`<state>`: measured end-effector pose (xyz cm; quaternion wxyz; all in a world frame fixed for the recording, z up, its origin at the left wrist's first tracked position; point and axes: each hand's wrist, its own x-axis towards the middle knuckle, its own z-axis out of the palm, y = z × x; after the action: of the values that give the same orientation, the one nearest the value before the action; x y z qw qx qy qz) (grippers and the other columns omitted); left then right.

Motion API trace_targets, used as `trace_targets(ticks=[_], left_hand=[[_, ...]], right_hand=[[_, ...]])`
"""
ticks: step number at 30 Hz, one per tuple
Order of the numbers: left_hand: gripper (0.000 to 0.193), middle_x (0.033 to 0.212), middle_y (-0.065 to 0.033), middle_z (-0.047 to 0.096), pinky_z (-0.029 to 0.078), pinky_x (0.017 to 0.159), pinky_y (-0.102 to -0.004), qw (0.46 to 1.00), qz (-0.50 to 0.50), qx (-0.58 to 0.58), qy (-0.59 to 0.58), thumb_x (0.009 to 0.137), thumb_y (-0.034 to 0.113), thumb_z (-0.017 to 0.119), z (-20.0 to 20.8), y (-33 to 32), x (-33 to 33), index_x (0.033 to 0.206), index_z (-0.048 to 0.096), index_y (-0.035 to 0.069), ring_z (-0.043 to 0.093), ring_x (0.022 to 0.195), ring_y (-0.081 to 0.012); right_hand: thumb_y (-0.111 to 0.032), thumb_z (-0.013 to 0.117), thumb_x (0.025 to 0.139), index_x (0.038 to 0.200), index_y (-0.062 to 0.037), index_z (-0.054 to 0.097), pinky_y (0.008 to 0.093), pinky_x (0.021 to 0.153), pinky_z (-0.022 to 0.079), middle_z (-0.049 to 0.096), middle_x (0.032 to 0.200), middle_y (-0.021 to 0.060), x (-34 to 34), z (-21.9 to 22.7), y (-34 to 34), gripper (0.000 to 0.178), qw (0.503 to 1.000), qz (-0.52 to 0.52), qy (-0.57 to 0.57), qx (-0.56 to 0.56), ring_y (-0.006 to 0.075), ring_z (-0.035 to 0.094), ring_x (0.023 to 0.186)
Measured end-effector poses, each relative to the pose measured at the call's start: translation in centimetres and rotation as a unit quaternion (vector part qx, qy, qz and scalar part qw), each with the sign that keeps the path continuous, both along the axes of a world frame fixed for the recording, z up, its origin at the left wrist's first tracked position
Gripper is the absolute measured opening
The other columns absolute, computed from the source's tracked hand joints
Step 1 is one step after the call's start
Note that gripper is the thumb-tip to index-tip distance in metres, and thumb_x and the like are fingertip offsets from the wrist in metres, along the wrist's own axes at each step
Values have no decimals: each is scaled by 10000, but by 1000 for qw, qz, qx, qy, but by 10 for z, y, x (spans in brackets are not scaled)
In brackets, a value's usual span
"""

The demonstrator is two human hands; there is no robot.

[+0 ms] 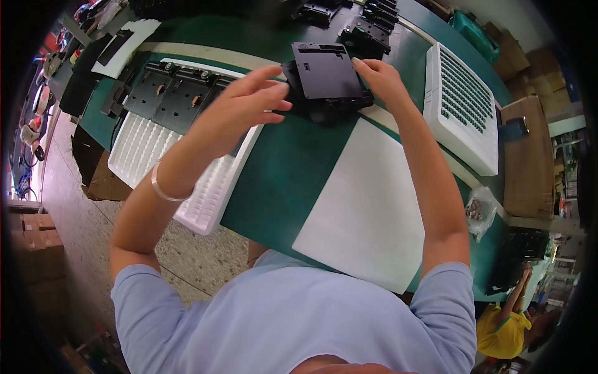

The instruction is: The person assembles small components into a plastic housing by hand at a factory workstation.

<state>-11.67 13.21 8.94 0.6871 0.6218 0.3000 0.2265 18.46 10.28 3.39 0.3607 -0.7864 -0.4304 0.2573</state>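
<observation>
the left arm bends at the elbow on the near left, its forearm slanting far and to the right, a pale bracelet around the wrist. the left hand hangs over the bench with its fingers spread and nothing in them, the tips pointing right. the right arm reaches from the near right toward the far middle, and the right hand has its thumb and forefinger at the right edge of a dark flat panel; whether they pinch it or only touch it i cannot tell.

the panel lies between the two hands, tilted over a black assembly on the far part of the bench. the left fingertips are just beside the left side of the assembly; contact there is unclear.

to the left, black units lie on a white tray, partly behind the left forearm. a white sheet lies nearer, between the forearms. right of the right arm are another white tray and a clear bag; more black parts stand at the far side.
</observation>
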Motion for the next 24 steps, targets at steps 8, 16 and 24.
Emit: trace_targets(ticks=[8, 16, 24], left_hand=[[705, 1395, -158, 478, 474, 933, -369, 992, 23, -81, 96, 962, 392, 604, -24, -10, 50, 1481, 353, -12, 503, 1230, -238], [575, 1312, -108, 543, 480, 884, -322, 997, 44, -46, -34, 1001, 290, 559, 0, -28, 47, 1481, 362, 42, 589, 1121, -189], [814, 1437, -106, 397, 421, 1024, -356, 956, -196, -92, -196, 955, 326, 644, 23, -124, 81, 1556, 160, 67, 473, 1269, -201]], right_hand=[[-413, 780, 732, 1015, -16, 733, 326, 845, 518, 722, 976, 127, -9, -8, 22, 490, 989, 24, -143, 14, 221, 683, 915], [-241, 763, 784, 995, 21, 671, 270, 698, 488, 651, 860, 48, -9, 53, -31, 349, 957, 17, 140, 253, 145, 597, 770], [6, 689, 750, 887, -25, 538, 317, 600, 493, 575, 886, 119, -71, 112, -219, 206, 962, 102, -167, 192, 235, 574, 639]])
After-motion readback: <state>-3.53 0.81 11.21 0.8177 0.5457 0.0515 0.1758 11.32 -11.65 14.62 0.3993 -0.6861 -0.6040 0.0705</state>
